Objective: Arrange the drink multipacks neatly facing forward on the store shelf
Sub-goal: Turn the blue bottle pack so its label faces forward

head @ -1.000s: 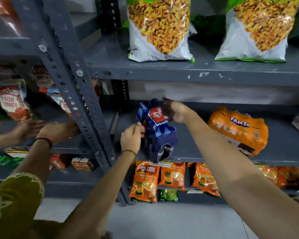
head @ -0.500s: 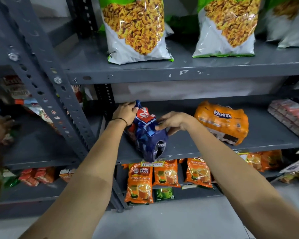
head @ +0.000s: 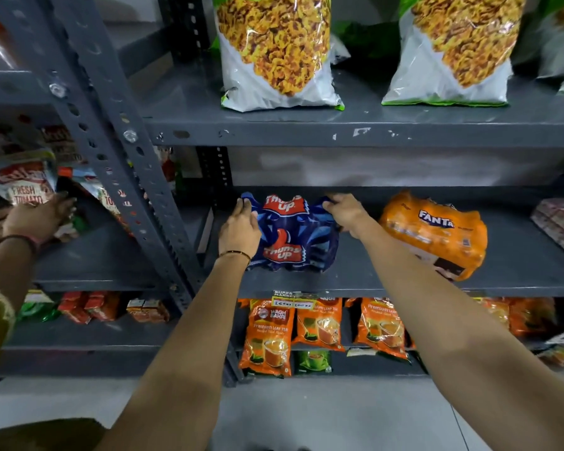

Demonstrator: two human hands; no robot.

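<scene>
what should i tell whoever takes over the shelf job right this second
Left hand: gripping the left side of the blue Thums Up multipack.
Right hand: gripping its upper right corner.
Thums Up multipack: on the middle shelf, logo facing forward.
Orange Fanta multipack: to its right on the same shelf, tilted, untouched.
Done: Thums Up label faces out.
Left: let go, then straighten the Fanta pack beside it.

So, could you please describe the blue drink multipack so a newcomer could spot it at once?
Find the middle grey shelf. The blue multipack sits at its left end, held by both hands, left of the orange Fanta pack. Only it says Thums Up.
</scene>
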